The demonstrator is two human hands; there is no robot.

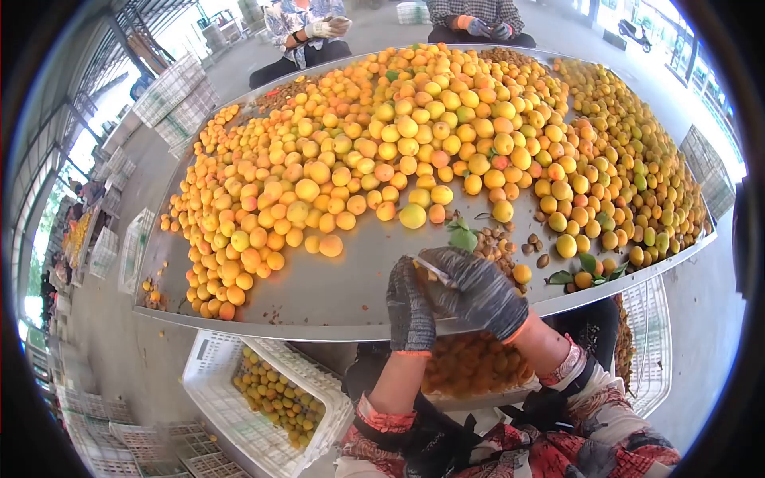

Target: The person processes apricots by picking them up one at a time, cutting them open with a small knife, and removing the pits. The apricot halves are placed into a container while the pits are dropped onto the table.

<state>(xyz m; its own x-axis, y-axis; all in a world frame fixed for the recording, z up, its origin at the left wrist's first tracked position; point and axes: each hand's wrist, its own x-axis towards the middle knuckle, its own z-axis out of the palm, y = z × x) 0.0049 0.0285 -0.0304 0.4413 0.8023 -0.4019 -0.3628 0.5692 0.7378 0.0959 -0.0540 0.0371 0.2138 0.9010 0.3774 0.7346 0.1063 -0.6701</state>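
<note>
The person's left hand (410,311) and right hand (482,291), both in dark grey striped knit gloves with orange cuffs, meet above the near edge of a metal tabletop (335,295). The right fingers curl round and pinch a slim pale tool (434,272), which lies slantwise between the two hands; its exact kind cannot be made out. The left fingers are drawn close together and bent towards it, but whether they grip anything cannot be told, as their inner side is hidden. Beyond the hands a broad heap of orange-yellow fruit (307,190) covers much of the tabletop, with a greener-looking pile (629,167) along the right side. Just past the right hand sit a small pile of brown stones (498,245) and a green leaf (462,236). Below the near edge, to the left, a white crate (211,370) holds yellow-green fruit (279,398); brownish-orange pieces (470,362) lie beneath the forearms, blurred. Across the tabletop sit two other people, one with pale gloves (328,28), the other with grey-and-orange gloves (482,28).
</note>
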